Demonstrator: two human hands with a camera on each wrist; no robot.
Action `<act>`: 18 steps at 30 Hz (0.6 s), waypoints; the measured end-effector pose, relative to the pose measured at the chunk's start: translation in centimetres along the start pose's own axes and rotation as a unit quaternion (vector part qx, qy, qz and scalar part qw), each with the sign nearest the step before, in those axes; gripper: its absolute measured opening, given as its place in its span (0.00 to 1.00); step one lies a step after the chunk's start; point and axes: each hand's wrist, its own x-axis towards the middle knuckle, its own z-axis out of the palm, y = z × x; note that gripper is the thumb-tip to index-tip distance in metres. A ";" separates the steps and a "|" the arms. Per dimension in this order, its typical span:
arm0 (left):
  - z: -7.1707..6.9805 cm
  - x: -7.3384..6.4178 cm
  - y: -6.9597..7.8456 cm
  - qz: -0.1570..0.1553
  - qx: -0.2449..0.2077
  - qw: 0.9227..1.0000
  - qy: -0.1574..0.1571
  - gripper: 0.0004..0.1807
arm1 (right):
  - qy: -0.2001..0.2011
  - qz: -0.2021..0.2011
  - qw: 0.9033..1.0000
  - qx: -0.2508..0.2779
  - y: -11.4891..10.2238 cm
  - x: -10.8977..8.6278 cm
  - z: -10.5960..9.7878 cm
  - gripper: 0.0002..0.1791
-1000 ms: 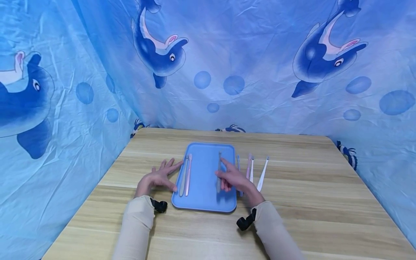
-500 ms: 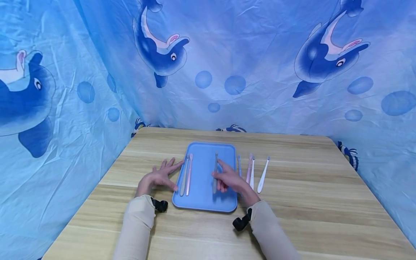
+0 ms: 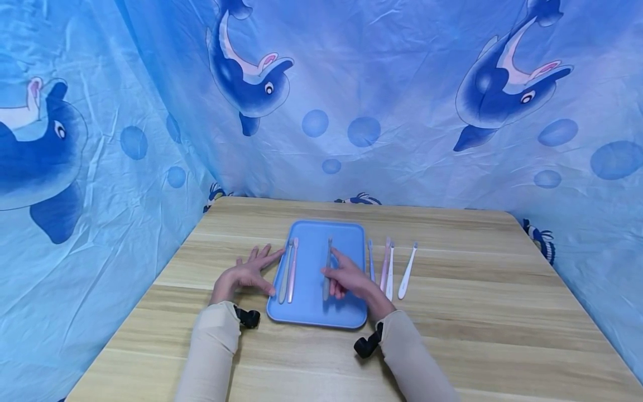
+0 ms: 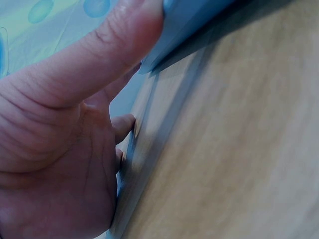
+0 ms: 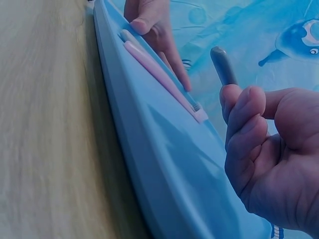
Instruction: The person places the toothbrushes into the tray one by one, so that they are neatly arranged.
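My right hand (image 3: pixel 351 278) pinches a grey toothbrush (image 3: pixel 326 290) over the middle of a blue tray (image 3: pixel 311 314). In the right wrist view, the grey handle end (image 5: pixel 223 67) sticks up past the curled fingers. My left hand (image 3: pixel 248 273) has its fingers spread, with thumb and forefinger at the tray's left rim. In the left wrist view, the thumb (image 4: pixel 114 45) lies against the tray's side. Inside the tray by its left edge lie another grey toothbrush (image 3: pixel 284 280) and a pink toothbrush (image 3: pixel 292 279), side by side, heads pointing away from me.
Right of the tray on the wooden table (image 3: pixel 472 312) lie a blue toothbrush (image 3: pixel 372 262), a pink toothbrush (image 3: pixel 385 265) and two white toothbrushes, one close by the pink (image 3: pixel 390 276) and one farther right (image 3: pixel 407 273). A blue dolphin-print cloth (image 3: pixel 402 156) hangs behind.
My right hand has moved left across the tray with the grey toothbrush, uncovering more of the blue toothbrush on the table. My left hand has stayed at the tray's left rim.
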 end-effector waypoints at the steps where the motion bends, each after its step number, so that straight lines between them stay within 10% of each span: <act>1: 0.0 0.0 0.0 0.000 0.000 1.000 0.000 0.73 | 0.000 0.000 1.000 0.000 0.0 0.1 0.1 0.45; 18: 0.0 0.0 0.2 -0.002 0.008 1.000 0.003 0.73 | -0.013 0.007 1.000 -0.007 -0.3 1.2 2.0 0.44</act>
